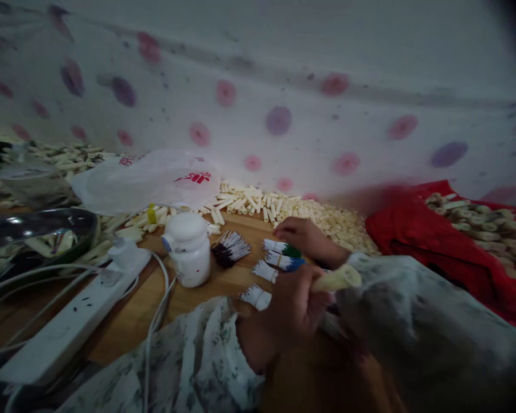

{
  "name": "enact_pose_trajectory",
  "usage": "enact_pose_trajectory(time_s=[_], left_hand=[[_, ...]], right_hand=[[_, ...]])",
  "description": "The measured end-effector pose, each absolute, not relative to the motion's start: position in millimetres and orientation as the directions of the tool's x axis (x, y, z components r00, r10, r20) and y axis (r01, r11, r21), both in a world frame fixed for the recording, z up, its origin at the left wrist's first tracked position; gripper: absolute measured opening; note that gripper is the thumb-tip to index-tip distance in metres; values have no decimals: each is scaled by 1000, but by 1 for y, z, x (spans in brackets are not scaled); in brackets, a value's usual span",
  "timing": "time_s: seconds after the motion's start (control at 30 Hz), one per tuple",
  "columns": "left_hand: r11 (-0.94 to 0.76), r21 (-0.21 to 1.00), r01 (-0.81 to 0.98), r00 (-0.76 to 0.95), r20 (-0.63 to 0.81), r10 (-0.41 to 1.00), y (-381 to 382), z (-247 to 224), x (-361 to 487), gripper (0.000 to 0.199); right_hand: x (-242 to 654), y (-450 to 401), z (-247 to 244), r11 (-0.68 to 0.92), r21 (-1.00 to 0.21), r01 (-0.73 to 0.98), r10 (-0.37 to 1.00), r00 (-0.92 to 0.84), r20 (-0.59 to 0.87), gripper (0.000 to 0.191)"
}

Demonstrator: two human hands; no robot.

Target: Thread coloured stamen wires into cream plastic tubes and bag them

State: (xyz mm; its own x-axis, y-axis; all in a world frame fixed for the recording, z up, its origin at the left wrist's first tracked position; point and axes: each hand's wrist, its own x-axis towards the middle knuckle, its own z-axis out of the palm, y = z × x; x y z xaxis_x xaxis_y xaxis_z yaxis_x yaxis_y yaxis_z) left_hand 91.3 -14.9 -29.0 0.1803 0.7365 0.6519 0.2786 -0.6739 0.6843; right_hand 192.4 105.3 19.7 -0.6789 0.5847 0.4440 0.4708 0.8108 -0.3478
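My left hand [293, 303] is closed around a cream-coloured hollow tube [339, 279], whose open end points right. Further back, my right hand [307, 236] hangs with bent fingers over the tips of a green-and-white bundle of thin sticks [279, 248]. Its fingers look slightly apart, and I see nothing between them. Beside that bundle lie a blue-and-white bundle [284, 261] and two white bundles, one [265, 271] behind the other [255, 296]. A dark-and-white bundle [232, 249] lies left of these. My left hand partly covers the nearest white bundle.
A white jar [188, 250] stands on the wooden table [124, 330]. Left of it are a white power strip [75, 312] with cables and a metal bowl [79, 221]. Cream tubes [258, 201] are heaped behind, by a white plastic bag [148, 180]. A red bag [413, 229] lies right.
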Motion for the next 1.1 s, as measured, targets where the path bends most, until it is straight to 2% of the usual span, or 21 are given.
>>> enact_pose_trajectory(time_s=[0.07, 0.17, 0.4, 0.5, 0.57, 0.67, 0.77, 0.8, 0.87, 0.93, 1.1], left_hand=[[-692, 683, 232, 183, 668, 721, -20, -30, 90, 45], [-671, 716, 196, 125, 660, 741, -20, -32, 88, 48], [-433, 885, 168, -68, 449, 891, -16, -33, 88, 47], [-462, 874, 149, -21, 470, 882, -17, -32, 87, 46], [-531, 836, 135, 4, 536, 844, -15, -32, 86, 45], [-551, 822, 146, -82, 565, 821, -8, -31, 84, 39], [-447, 879, 168, -239, 476, 846, 7, -32, 82, 24], [-394, 906, 158, -293, 424, 857, 13, -33, 82, 22], [-298, 954, 35, -373, 289, 882, 24, -36, 82, 19], [-237, 961, -142, -323, 181, 929, 31, -39, 85, 21], [-137, 891, -434, -129, 89, 988, 31, -43, 97, 25]], right_hand=[[151, 118, 1, 877, -291, 382, 467, -819, 334, 10], [105, 126, -26, 911, -230, 343, 401, -866, 298, 13], [78, 133, -45, 910, -182, 372, 411, -859, 304, 16], [75, 135, -45, 895, -217, 390, 441, -843, 308, 15], [77, 139, -39, 875, -260, 409, 478, -816, 325, 12], [96, 142, -15, 820, -343, 459, 567, -736, 371, 11], [134, 130, 15, 708, -492, 506, 699, -602, 386, 11], [149, 121, 22, 622, -609, 491, 769, -529, 359, 9], [175, 99, 28, 485, -761, 430, 852, -427, 301, 6], [195, 74, 23, 389, -840, 379, 905, -330, 270, 7], [215, 37, -8, 339, -882, 326, 941, -128, 314, 11]])
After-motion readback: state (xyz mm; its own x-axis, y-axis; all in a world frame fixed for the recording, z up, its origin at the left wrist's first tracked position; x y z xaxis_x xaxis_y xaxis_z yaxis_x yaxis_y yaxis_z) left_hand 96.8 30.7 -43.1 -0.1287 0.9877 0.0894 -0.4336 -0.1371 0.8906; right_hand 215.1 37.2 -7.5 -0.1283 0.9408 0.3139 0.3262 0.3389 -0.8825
